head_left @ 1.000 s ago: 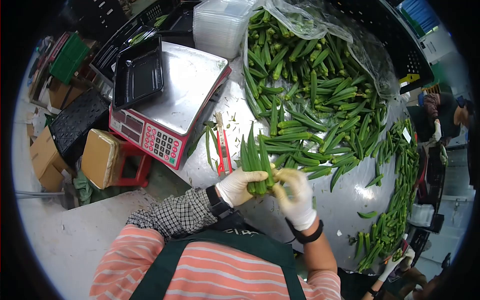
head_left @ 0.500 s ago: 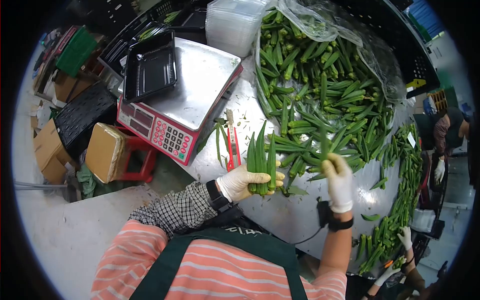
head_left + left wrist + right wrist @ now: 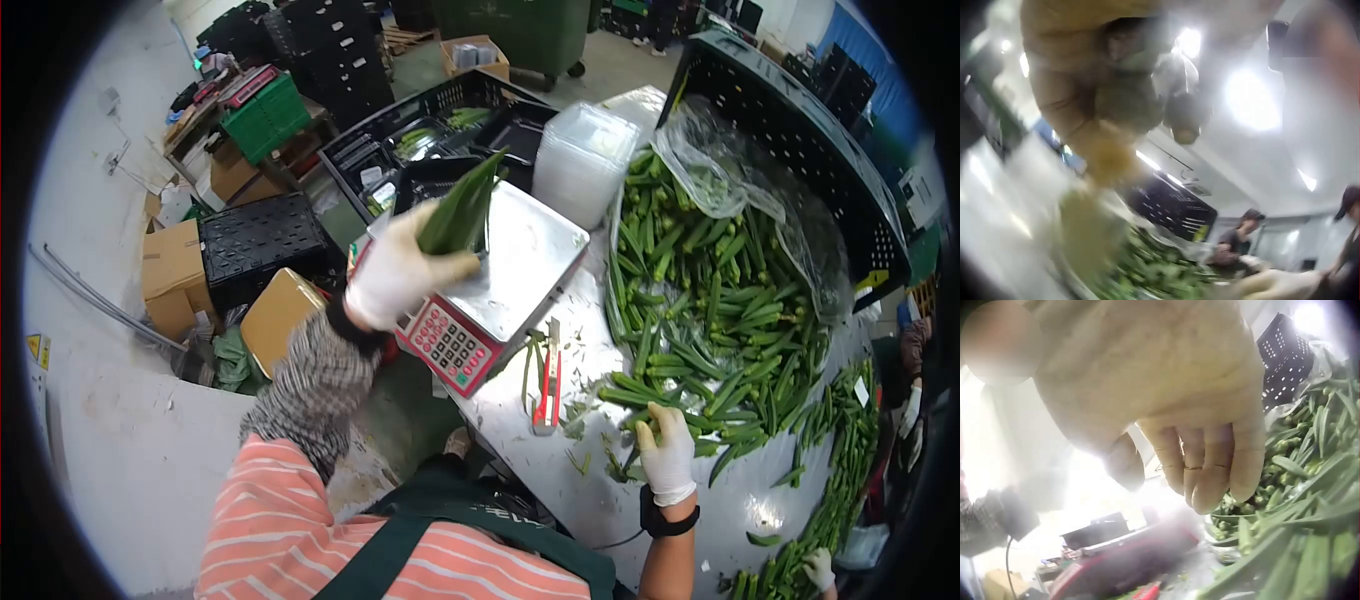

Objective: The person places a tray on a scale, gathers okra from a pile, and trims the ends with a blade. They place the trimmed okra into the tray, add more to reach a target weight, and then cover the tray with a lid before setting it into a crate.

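Observation:
My gloved left hand (image 3: 395, 270) grips a bunch of green okra (image 3: 462, 210), raised over the scale (image 3: 530, 260) and overlapping the black plastic tray (image 3: 430, 180) in the head view. Blur hides most of the bunch in the left wrist view. At the near edge of the loose okra pile (image 3: 720, 290) hovers my gloved right hand (image 3: 667, 455). Its fingers (image 3: 1210, 475) bend loosely with nothing between them in the right wrist view. On the metal table, left of that hand, lies a red-handled cutter knife (image 3: 547, 390).
Stacked clear plastic trays (image 3: 585, 160) stand behind the scale. A black crate (image 3: 350, 150) holds packed okra at the back left. Another black crate (image 3: 800, 150), lined with plastic, is tipped behind the pile. Another person's gloved hand (image 3: 818, 568) works at the lower right.
My left hand has carried the okra bunch from the table's near edge up over the scale. The right hand added an okra pod, then moved to the pile's edge. The head view has tilted up.

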Tool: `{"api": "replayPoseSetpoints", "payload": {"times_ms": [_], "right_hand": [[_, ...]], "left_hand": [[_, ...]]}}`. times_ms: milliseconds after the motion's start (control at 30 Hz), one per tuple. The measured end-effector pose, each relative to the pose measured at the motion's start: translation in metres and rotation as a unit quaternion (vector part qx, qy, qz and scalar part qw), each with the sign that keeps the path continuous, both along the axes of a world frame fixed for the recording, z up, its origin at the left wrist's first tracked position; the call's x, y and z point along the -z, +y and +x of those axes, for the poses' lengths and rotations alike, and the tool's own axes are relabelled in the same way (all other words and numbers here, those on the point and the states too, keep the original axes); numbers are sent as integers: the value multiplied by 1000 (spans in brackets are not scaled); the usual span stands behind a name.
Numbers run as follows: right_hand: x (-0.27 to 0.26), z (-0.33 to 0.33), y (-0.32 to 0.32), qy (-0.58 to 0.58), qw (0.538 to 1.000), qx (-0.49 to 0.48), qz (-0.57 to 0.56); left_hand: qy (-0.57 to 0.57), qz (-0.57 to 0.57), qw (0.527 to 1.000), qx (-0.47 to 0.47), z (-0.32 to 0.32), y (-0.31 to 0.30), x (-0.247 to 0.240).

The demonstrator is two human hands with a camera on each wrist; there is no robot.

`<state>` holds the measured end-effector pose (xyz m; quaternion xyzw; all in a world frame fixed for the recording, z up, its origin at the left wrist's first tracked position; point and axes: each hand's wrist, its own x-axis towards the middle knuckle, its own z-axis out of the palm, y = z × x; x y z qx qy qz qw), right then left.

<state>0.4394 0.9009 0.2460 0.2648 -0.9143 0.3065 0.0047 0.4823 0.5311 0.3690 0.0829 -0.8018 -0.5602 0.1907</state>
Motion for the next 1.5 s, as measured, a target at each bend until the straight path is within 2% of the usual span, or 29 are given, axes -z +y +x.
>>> {"api": "replayPoseSetpoints", "payload": {"times_ms": [33,100,167,233,267,300,333,367,433,467,533,600,633,733,767,833,867,900,967,1000,1033,1100,1133,1233,1300,1367,1400,1433,1500], "right_hand": [[6,-3,2,40,998,-10,45],[8,-8,-3,43,998,-10,43],[10,-13,-8,97,992,-25,78],[16,-22,-16,118,984,-29,131],[16,-26,-21,130,976,-42,172],[23,-30,-21,134,968,-50,207],[28,-32,-21,126,961,-53,240],[43,-33,-17,160,946,-52,279],[54,-37,-15,151,942,-41,295],[50,-41,-18,85,934,-29,345],[47,-43,-12,91,955,-24,280],[28,-38,-4,105,973,-12,205],[11,-32,-2,114,979,-18,170],[-20,-13,1,134,972,-73,178],[-27,-8,6,130,972,-68,183],[-41,-2,15,102,976,-27,192],[-42,4,20,101,980,-35,166],[-45,12,22,101,981,-34,165],[-51,27,23,28,991,-51,121],[-49,32,31,39,988,-41,143],[-50,38,38,38,988,-35,143],[-53,52,46,29,970,-57,234],[-53,57,39,27,969,-82,231],[-54,63,6,45,977,-132,159],[-51,54,2,99,973,-125,165],[-44,42,16,23,999,43,-6],[-16,34,32,46,992,115,34],[-2,29,31,48,991,116,35],[18,20,22,-75,966,182,167]], "left_hand": [[-37,-99,994,-40,-11,-27,-1],[-147,-310,934,-95,-33,-69,5],[-250,-236,933,-104,-51,-83,9],[-314,-225,916,-107,-70,-100,34],[-341,-129,929,-65,-73,-99,41],[-371,-160,914,-26,-69,-86,29],[-361,-284,887,-53,-64,-76,23],[-312,-336,886,-71,-61,-80,28],[-187,-361,911,-69,-41,-61,18],[-127,-185,974,-27,-27,-36,7],[-89,-27,991,100,-7,3,2],[-112,-68,971,201,6,40,20],[-131,54,964,226,10,64,35],[-144,73,949,270,8,114,81],[-163,135,937,279,7,125,89],[-167,148,931,288,7,141,100],[-169,109,929,312,5,149,109],[-202,143,909,335,11,158,113],[-197,59,881,426,14,167,122],[-153,-48,887,434,17,166,126],[-148,-47,895,418,20,161,121],[-213,55,888,403,24,153,112],[-190,60,882,428,25,157,116],[-143,-34,863,484,29,184,122],[-161,-32,867,470,33,184,131],[-221,27,900,374,38,166,142],[-282,130,887,343,37,157,151],[-368,361,806,292,36,148,148],[-329,594,696,234,36,153,147]]}}
